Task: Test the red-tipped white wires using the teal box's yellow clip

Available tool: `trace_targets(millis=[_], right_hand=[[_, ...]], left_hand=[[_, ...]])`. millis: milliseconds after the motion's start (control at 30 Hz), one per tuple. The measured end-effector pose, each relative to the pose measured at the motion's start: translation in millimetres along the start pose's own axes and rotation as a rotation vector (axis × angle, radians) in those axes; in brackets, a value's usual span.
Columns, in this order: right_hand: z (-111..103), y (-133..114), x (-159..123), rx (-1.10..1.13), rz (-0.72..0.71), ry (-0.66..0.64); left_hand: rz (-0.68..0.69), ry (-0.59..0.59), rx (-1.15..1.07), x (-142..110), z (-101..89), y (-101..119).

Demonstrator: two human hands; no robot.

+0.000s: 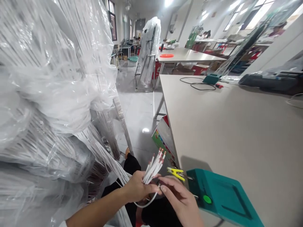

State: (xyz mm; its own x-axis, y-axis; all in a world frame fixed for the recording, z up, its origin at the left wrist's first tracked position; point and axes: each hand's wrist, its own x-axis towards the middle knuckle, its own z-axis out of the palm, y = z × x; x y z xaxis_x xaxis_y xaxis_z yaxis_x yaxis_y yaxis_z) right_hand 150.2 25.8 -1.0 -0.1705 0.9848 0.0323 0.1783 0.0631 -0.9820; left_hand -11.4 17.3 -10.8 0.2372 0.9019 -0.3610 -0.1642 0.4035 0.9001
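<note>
My left hand [139, 188] is closed around a bundle of white wires [152, 170], whose reddish-brown, bare-looking ends point up above the fist. Thumb and fingers of my right hand [175, 194] are pinched together close beside it, at the end of one white wire [146, 205] that loops below the hands. A small metallic bit shows between the fingertips, too small to make out. To the right of the right hand, on the table edge, sits a green device [227, 197] with a round green button. A yellow clip [176, 173] is attached at its near side.
Plastic-wrapped wire bundles [54, 78] hang on a rack at my left. The pale table [232, 132] carries another small green device [211, 78] with a black cable. Under it stands a printed carton [163, 138]. A second wrapped rack [149, 50] stands ahead; people sit farther back.
</note>
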Motion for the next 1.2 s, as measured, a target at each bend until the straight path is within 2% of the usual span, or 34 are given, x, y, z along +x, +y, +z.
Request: trace_targets(millis=[67, 100, 133, 167, 233, 333, 467, 600, 700, 800, 867, 933, 1067, 1200], right_hand=[[-4.8, 0.6, -1.6, -0.237, -0.157, 0.144], [-5.7, 0.8, -2.0, -0.307, -0.2, 0.173], [-5.4, 0.8, -2.1, -0.344, -0.221, 0.162], [-3.9, 0.3, -1.7, -0.351, -0.233, 0.128], [1.0, -2.0, 0.2, -0.31, -0.234, 0.042], [8.1, -6.6, 4.5, -0.224, -0.189, -0.056], [10.7, -9.1, 8.3, -0.186, -0.081, -0.06], [11.0, -5.8, 9.2, -0.11, 0.006, 0.031], [11.6, -1.4, 8.6, -0.031, 0.051, 0.048], [11.8, 2.6, 6.4, -0.02, 0.059, 0.047], [12.3, 4.6, 4.2, -0.052, 0.045, 0.009], [13.9, 6.3, 1.9, -0.098, 0.016, -0.046], [19.8, 11.3, -1.5, -0.193, -0.086, -0.086], [23.4, 16.8, -2.1, -0.214, -0.188, -0.125]], left_hand=[[-0.014, 0.208, 0.041, 1.7, 1.2, -1.9], [-0.009, 0.293, 0.063, 2.0, 2.6, -1.6], [0.006, 0.33, 0.087, 1.7, 4.5, -0.7], [0.034, 0.317, 0.117, 0.8, 6.5, 0.7], [0.073, 0.178, 0.196, -1.9, 10.3, 3.3], [0.026, 0.007, 0.263, -4.4, 12.5, 4.5], [-0.041, -0.025, 0.155, -1.1, 8.9, 1.2], [-0.04, -0.022, 0.092, 3.0, 3.7, -3.1], [-0.057, 0.001, 0.043, 5.4, 1.4, -4.5], [-0.047, 0.173, -0.02, 8.5, 1.2, -3.0], [0.012, 0.314, -0.019, 10.4, 2.6, 0.3], [0.067, 0.381, 0.012, 11.2, 5.2, 5.5], [0.033, 0.314, 0.046, 9.7, 12.3, 15.4], [0.014, 0.273, 0.031, 7.2, 15.3, 15.4]])
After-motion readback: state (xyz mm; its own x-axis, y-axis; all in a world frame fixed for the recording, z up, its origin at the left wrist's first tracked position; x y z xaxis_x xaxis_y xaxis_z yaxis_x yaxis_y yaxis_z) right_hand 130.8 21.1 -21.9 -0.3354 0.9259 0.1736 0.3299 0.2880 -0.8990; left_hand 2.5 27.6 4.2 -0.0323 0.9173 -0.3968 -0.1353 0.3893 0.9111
